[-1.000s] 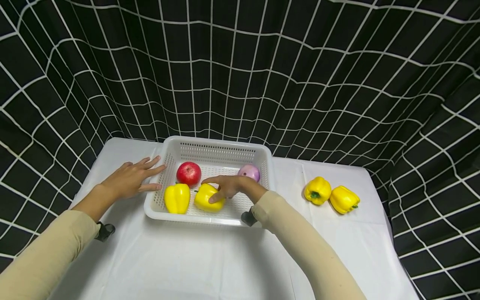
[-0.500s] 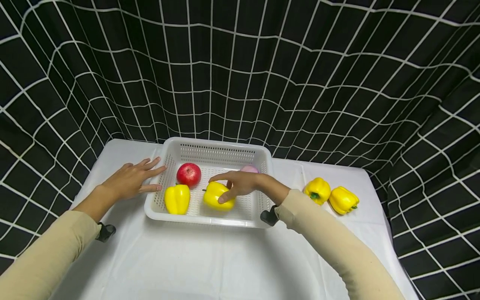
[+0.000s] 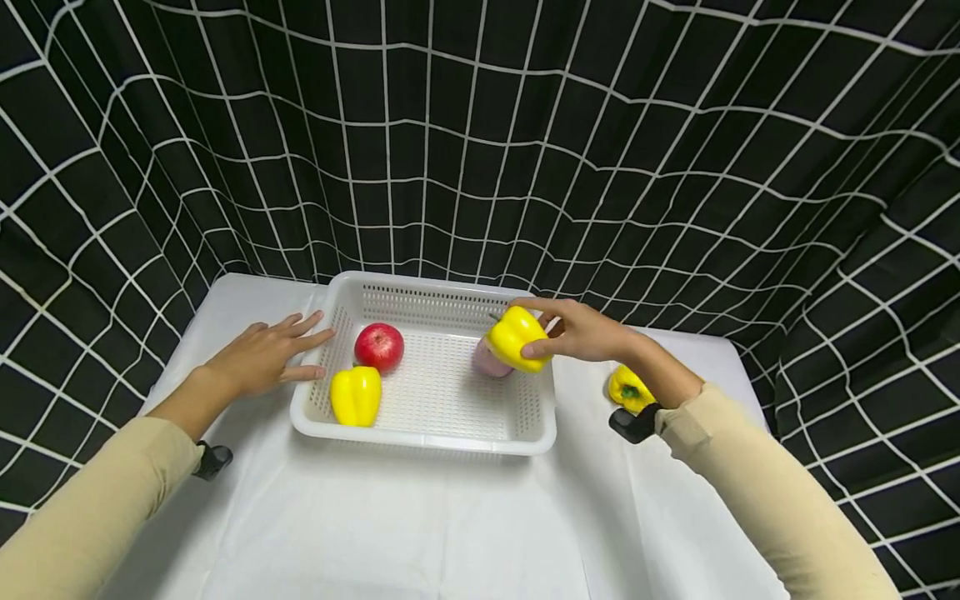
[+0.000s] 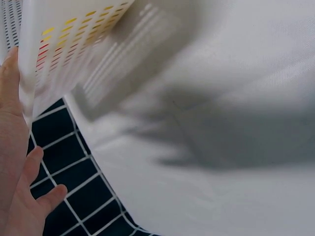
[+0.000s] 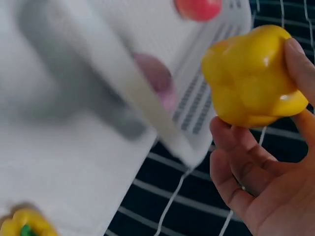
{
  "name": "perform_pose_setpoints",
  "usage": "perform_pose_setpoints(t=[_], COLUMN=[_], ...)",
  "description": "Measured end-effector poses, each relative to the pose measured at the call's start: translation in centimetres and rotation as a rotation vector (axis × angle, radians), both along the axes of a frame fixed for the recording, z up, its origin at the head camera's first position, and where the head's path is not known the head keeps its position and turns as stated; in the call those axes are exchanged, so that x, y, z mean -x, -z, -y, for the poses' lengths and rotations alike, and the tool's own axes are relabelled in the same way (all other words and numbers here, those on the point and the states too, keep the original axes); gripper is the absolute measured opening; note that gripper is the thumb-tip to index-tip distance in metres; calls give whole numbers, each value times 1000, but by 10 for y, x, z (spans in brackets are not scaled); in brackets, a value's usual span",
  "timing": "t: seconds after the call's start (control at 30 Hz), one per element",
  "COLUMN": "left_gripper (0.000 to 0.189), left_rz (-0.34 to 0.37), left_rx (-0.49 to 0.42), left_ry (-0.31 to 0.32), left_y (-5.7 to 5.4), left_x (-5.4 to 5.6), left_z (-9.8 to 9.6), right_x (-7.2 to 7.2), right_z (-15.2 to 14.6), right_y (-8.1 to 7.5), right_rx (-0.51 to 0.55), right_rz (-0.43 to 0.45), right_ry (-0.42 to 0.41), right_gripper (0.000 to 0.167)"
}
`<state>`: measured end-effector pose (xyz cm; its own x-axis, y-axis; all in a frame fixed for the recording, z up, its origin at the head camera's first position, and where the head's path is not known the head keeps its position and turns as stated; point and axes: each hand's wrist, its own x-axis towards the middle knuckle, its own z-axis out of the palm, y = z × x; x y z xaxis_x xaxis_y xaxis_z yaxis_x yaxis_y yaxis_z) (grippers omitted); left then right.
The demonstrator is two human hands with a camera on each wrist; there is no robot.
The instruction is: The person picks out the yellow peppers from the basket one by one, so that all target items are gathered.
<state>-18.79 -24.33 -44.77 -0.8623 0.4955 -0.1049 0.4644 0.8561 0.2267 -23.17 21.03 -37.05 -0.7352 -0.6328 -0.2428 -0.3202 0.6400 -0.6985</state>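
My right hand (image 3: 585,332) grips a yellow bell pepper (image 3: 516,337), thumb on one side and fingers on the other, raised over the right end of the white plastic basket (image 3: 420,440). Behind that pepper, a purple round thing (image 3: 489,360), perhaps an onion, is partly hidden inside the basket. A red round fruit (image 3: 378,347) and a second yellow bell pepper (image 3: 356,397) sit in the basket's left part. With fingers spread, my left hand (image 3: 262,360) rests against the basket's left rim; the left wrist view shows it beside the perforated wall (image 4: 74,44).
On the white-covered table (image 3: 420,525), right of the basket, lies another yellow bell pepper (image 3: 628,388), partly behind my right forearm. A black curtain with white grid lines (image 3: 480,150) encloses the table at the back and sides.
My right hand has lifted the yellow bell pepper from the basket's middle and carried it up and to the right. My right forearm now covers one table pepper. The left hand stays put.
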Motion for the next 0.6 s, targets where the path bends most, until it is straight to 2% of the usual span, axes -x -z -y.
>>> perform_pose_setpoints(t=[0.1,0.23,0.4,0.6], left_gripper=[68,69,69,71], left_rz=[9,22,28,35], left_rx=[8,18,17,20], left_ry=[-5,-12,-19,-26], left_y=[0,-1,-4,-3], left_x=[1,1,-1,-1], left_z=[1,0,-1,0], right_x=[2,0,-6,-15], right_z=[-23,-53,-84,-101], right_y=[-4,2,20,48], right_rx=[27,17,-41,-72], right_rz=[-44,-72,-36,3], right_ry=[64,172,304,392], right_gripper=[70,71,75,81])
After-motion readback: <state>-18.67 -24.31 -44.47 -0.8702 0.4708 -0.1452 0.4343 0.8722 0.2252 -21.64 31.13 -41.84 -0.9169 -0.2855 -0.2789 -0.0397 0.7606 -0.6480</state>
